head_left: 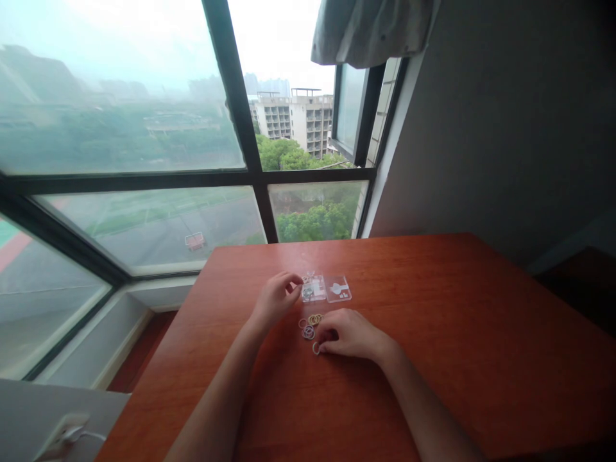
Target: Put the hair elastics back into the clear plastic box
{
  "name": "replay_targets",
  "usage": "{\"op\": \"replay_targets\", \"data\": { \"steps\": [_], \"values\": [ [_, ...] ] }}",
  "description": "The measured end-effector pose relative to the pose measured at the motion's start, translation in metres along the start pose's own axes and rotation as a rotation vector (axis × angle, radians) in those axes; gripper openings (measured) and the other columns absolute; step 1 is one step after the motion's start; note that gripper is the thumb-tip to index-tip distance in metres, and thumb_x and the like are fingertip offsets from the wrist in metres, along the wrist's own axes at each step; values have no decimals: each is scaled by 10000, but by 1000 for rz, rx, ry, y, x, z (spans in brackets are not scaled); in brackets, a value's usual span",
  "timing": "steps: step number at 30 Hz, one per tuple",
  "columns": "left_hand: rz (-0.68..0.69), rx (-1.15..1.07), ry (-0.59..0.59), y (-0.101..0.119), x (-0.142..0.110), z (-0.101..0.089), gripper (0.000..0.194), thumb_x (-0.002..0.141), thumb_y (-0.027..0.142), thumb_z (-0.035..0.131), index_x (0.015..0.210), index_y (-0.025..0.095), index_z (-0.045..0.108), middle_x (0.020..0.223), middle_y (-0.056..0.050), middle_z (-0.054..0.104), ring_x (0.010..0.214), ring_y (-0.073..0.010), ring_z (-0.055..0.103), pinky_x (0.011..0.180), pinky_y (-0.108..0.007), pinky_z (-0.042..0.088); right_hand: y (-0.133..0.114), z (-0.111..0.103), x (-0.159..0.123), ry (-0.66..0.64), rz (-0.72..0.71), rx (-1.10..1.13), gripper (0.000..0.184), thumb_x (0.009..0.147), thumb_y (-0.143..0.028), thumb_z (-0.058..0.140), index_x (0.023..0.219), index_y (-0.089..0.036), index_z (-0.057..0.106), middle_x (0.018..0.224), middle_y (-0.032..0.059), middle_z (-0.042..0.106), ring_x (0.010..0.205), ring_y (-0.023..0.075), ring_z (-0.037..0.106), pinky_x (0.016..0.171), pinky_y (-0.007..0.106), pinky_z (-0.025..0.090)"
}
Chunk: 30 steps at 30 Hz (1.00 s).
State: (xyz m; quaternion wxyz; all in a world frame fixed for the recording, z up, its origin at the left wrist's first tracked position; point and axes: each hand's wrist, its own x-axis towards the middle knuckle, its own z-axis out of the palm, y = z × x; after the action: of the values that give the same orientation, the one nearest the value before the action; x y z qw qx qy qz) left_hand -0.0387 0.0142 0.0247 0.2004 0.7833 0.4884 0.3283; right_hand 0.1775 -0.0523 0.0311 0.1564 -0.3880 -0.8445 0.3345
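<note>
A small clear plastic box [317,287] lies on the table with its clear lid [339,289] folded open to the right; white print shows on the lid. Several ring-shaped hair ties [308,293] are inside the box's left part. My left hand [276,298] is curled at the box's left edge, thumb and fingertips closed on it. In front of the box are yellowish hair ties [314,319], a group of purple-grey ones [308,332] and a single pinkish one [302,323]. My right hand [353,333] pinches a pale hair tie [316,348], just nearer than these loose ones.
The reddish-brown wooden table [457,359] reaches to the window wall. Dark window frames [192,181] stand behind it, with one pane [350,109] swung open. A grey curtain [370,32] hangs above. A wall socket with a white plug [72,436] is at lower left.
</note>
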Motion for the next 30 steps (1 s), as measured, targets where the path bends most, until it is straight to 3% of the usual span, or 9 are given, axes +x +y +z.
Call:
{"op": "replay_targets", "data": {
  "steps": [6,12,18,22,25,30],
  "values": [
    [-5,-20,5,1,0,0,127,807,183,553,846,187,674,815,-23,673,663,-122,598,606,-216,465,-1,0,0,15,-15,-1,120,760,-201,689,854,-244,749,828,-25,725,732,135,629,656,205,406],
    [-8,-19,-2,1,0,0,126,814,194,550,848,183,671,815,-25,671,661,-122,598,602,-216,462,0,1,0,24,-9,9,150,774,-353,716,869,-241,746,807,-21,723,704,133,621,635,208,398],
    [-4,0,-3,1,-1,-1,127,815,195,547,847,186,669,810,-24,671,667,-127,600,607,-222,467,7,9,4,55,52,4,170,756,-397,736,817,-238,746,795,-20,726,709,141,623,632,219,381],
    [-2,2,-5,2,-1,-1,128,812,196,546,848,187,669,807,-27,673,663,-130,599,603,-226,470,7,8,4,46,38,5,102,748,-307,736,830,-246,743,785,-33,718,704,131,619,620,211,371],
    [1,-1,-3,1,0,0,132,811,200,547,849,188,672,806,-29,676,660,-130,599,599,-225,470,6,6,3,31,23,12,164,734,-213,719,891,-255,742,787,-39,712,696,125,614,609,202,372],
    [-4,-9,-5,1,0,-1,130,807,204,551,844,186,674,788,-24,675,652,-127,597,587,-215,465,6,6,4,33,-8,-5,131,755,-210,699,871,-244,750,805,-20,717,722,136,621,648,209,394]
  ]
}}
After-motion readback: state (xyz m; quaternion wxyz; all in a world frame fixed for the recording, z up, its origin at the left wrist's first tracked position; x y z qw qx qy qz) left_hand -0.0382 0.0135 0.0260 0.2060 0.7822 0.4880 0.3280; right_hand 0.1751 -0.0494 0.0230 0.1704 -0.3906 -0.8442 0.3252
